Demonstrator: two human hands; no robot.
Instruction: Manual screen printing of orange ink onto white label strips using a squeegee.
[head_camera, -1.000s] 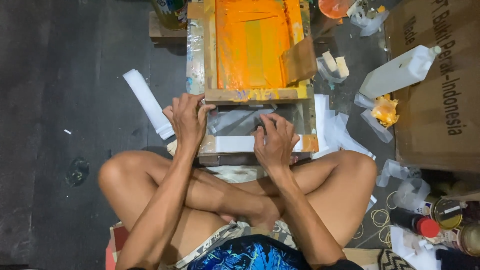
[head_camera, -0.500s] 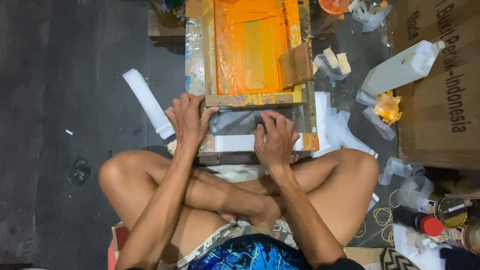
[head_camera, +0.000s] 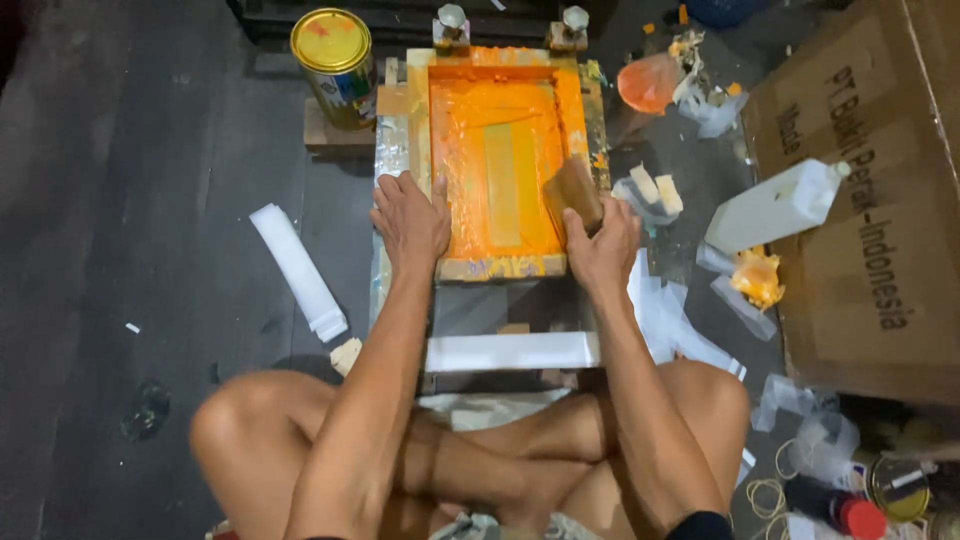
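Note:
A wooden printing screen frame (head_camera: 420, 120) coated in orange ink lies flat on the floor in front of me. My left hand (head_camera: 410, 220) presses on the frame's near left corner, fingers spread. My right hand (head_camera: 598, 245) rests on the near right corner and grips the brown squeegee (head_camera: 574, 192), which leans against the frame's right side. A white strip (head_camera: 510, 351) lies on the base just below the frame, between my arms. My crossed legs sit beneath.
A gold-lidded paint can (head_camera: 335, 62) stands at the far left of the frame. A white folded stack (head_camera: 298, 268) lies to the left. A white plastic bottle (head_camera: 775, 207), cardboard box (head_camera: 880, 200), orange-stained rags and plastic scraps clutter the right.
Both hands have moved up from the white strip on the base to the frame's near corners. The right hand has taken hold of the squeegee. The view has tilted forward.

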